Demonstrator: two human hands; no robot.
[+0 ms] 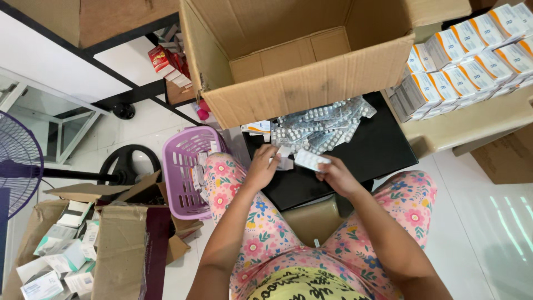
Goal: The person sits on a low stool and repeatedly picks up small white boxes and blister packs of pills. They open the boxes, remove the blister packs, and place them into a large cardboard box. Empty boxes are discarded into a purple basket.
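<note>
Head view: left hand (262, 165) and right hand (335, 173) pinch blister packs (311, 160)

I see shiny foil-and-plastic silver blister strips (322, 126) on a matt black tabletop (383, 153), beside a rough brown cardboard box (300, 89).
</note>
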